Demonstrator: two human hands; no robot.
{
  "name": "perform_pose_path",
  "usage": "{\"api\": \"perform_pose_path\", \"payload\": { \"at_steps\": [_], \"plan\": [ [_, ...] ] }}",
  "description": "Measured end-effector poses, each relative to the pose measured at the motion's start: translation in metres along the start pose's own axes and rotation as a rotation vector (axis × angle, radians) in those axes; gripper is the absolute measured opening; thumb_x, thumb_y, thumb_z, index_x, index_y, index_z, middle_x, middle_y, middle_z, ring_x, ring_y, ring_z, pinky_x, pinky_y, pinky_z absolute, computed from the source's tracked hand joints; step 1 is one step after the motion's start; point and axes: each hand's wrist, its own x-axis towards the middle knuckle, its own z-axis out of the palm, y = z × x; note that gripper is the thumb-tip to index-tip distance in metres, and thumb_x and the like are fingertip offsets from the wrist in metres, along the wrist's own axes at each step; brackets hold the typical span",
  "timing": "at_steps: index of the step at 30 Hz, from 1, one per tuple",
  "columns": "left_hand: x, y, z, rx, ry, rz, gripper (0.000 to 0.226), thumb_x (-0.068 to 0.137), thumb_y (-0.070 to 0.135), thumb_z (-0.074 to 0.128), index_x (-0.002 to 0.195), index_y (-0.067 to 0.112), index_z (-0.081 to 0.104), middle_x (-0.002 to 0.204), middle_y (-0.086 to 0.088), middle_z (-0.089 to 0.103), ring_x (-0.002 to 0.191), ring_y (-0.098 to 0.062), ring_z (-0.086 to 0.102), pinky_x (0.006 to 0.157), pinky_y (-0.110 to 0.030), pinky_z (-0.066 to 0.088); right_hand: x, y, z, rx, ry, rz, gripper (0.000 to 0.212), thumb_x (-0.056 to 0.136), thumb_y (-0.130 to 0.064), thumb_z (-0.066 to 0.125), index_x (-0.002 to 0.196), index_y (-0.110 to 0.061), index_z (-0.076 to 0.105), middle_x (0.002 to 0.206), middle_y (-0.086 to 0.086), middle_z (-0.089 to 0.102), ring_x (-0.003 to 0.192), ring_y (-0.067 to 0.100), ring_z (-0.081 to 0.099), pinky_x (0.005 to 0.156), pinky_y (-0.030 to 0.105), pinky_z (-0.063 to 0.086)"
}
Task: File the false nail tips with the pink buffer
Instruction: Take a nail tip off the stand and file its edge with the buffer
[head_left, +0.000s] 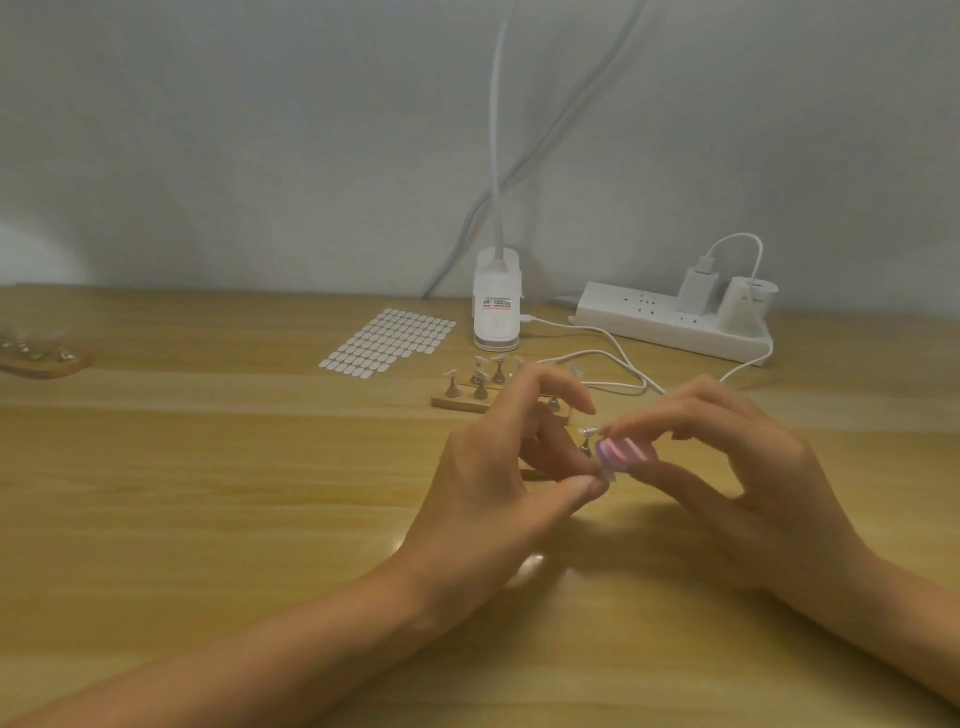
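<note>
Bare forearms come in from 6 o'clock across the tabletop, pale wood with a soft sheen. Between the hands, left fingers pinch a false nail tip at thumb and fingertip, the other fingers spread loosely upward; whether a peg is attached I cannot tell. Touching it at 1 o'clock is the pink buffer, a small striped block pinched between the curled right fingers and thumb.

The tip looks thin, glossy, nearly weightless plastic, likely springy and slippery, so it probably wants a pinch by its side edges, close to the filed end, with light pressure. The buffer seems a foam-cored block with fine grit, best held by its flat faces.

Left hand and right hand hover just above the wood. Behind them at 11 o'clock, a wooden stand carries more tips on small pegs. Farther at 11 lies a sheet of white adhesive tabs; at 12 a white clip lamp; at 1 a white power strip with looping cable.
</note>
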Motion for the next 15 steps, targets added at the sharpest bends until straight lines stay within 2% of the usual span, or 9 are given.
{"api": "perform_pose_path", "payload": {
  "at_steps": [3, 6, 9, 11, 15],
  "plan": [
    [-0.0004, 0.0018, 0.0008, 0.021, -0.006, 0.023, 0.037, 0.083, 0.009, 0.081, 0.106, 0.023, 0.056, 0.068, 0.012, 0.065, 0.069, 0.001, 0.066, 0.060, -0.001, 0.039, 0.0007, -0.0001, 0.0000, 0.006, -0.014, -0.024, 0.020, 0.092, -0.023, 0.066, 0.112, -0.023, 0.070, 0.098, -0.001, 0.063, 0.092, 0.011, 0.064, 0.082, 0.021, 0.049],
    [-0.0007, 0.0028, 0.0008, 0.020, -0.002, 0.018, 0.038, 0.083, 0.008, 0.081, 0.106, 0.024, 0.055, 0.068, 0.008, 0.067, 0.068, 0.001, 0.066, 0.061, -0.001, 0.040, -0.0005, -0.0017, -0.0006, 0.008, -0.007, -0.011, 0.019, 0.092, -0.021, 0.070, 0.111, -0.022, 0.072, 0.100, 0.000, 0.064, 0.093, 0.013, 0.065, 0.081, 0.028, 0.052],
    [-0.0010, 0.0038, 0.0007, 0.016, 0.005, 0.021, 0.038, 0.082, 0.015, 0.083, 0.107, 0.023, 0.055, 0.068, 0.010, 0.067, 0.067, 0.001, 0.065, 0.059, -0.002, 0.040, -0.0012, -0.0018, 0.0009, 0.008, -0.021, -0.051, 0.021, 0.091, -0.016, 0.071, 0.111, -0.024, 0.072, 0.103, -0.001, 0.066, 0.098, 0.013, 0.066, 0.085, 0.029, 0.053],
    [-0.0016, 0.0030, 0.0005, 0.016, 0.005, 0.006, 0.040, 0.082, 0.009, 0.082, 0.107, 0.024, 0.055, 0.069, 0.009, 0.069, 0.069, 0.000, 0.067, 0.061, -0.003, 0.041, -0.0004, -0.0010, 0.0006, 0.020, 0.005, 0.002, 0.022, 0.090, -0.015, 0.070, 0.110, -0.021, 0.073, 0.102, 0.002, 0.067, 0.097, 0.015, 0.067, 0.083, 0.034, 0.055],
    [-0.0018, 0.0022, 0.0015, 0.046, 0.016, 0.026, 0.040, 0.082, 0.007, 0.082, 0.107, 0.024, 0.055, 0.066, 0.013, 0.067, 0.067, 0.000, 0.066, 0.060, -0.001, 0.040, 0.0001, 0.0006, -0.0002, 0.028, 0.004, -0.021, 0.021, 0.091, -0.018, 0.072, 0.111, -0.022, 0.071, 0.105, 0.000, 0.067, 0.100, 0.013, 0.067, 0.086, 0.027, 0.053]
  ]
}}
